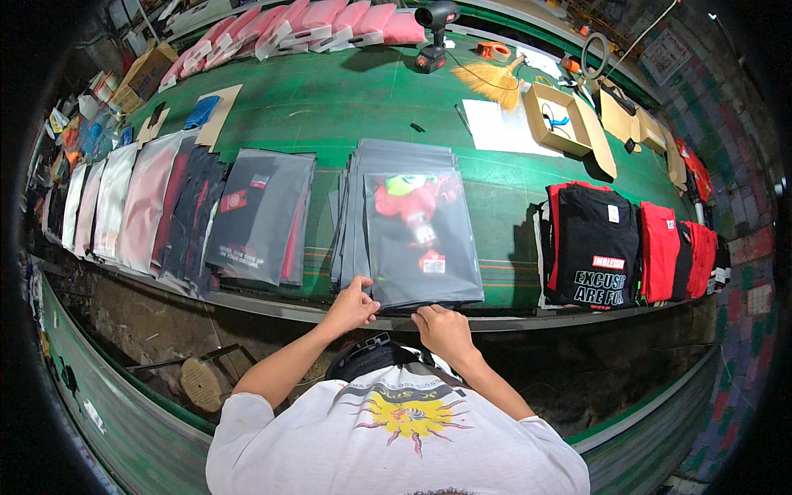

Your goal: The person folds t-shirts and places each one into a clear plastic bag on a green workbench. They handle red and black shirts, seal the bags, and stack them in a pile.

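Before me a folded dark T-shirt in a clear plastic bag (423, 241) lies on a stack of grey plastic bags (402, 154), with its lower edge at the table's front rim. My left hand (354, 303) is at the lower left corner of the bagged shirt, fingers curled; whether it pinches the plastic is unclear. My right hand (442, 331) has its fingertips bent at the bag's lower edge, right of the left hand, and its grip is partly hidden. Bagged shirts (263, 210) lie to the left. Folded black and red T-shirts (591, 241) are stacked to the right.
The green table (297, 111) bears pink packages (309, 28) at the back, a cordless heat gun or similar tool (435, 34), a straw hand broom (495, 80), white paper (501, 127) and an open cardboard box (557, 124). A round stool (202, 383) stands below the front edge.
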Demonstrator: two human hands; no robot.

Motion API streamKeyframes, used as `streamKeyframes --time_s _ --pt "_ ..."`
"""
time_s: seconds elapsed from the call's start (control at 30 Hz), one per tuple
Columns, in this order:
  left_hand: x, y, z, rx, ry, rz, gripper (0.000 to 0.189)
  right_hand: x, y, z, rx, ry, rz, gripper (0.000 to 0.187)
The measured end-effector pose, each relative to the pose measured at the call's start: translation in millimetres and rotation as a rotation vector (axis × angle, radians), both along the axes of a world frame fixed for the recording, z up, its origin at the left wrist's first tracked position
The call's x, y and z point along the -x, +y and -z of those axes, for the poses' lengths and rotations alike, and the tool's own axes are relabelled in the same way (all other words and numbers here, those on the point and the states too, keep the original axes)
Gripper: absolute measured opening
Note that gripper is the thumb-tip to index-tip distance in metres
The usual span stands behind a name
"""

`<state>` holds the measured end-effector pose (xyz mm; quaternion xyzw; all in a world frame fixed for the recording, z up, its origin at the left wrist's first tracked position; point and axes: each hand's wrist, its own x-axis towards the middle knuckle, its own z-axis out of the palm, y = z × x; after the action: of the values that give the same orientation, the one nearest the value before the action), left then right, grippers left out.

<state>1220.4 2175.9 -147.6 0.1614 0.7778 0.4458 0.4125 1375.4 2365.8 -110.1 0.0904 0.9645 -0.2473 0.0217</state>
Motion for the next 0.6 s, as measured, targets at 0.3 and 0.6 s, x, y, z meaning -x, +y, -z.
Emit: streamKeyframes --time_s 0.3,0.6 --pt "-0.2 3.0 3.7 -0.245 -0.348 -0.196 0.045 36.1 -20.6 27.5 -0.089 0.535 -0.262 0.017" --pt "-7.6 15.2 -8.3 -0.309 -0.347 -0.306 0.054 29.2 19.4 49.4 -0.299 0.763 -0.417 0.011"
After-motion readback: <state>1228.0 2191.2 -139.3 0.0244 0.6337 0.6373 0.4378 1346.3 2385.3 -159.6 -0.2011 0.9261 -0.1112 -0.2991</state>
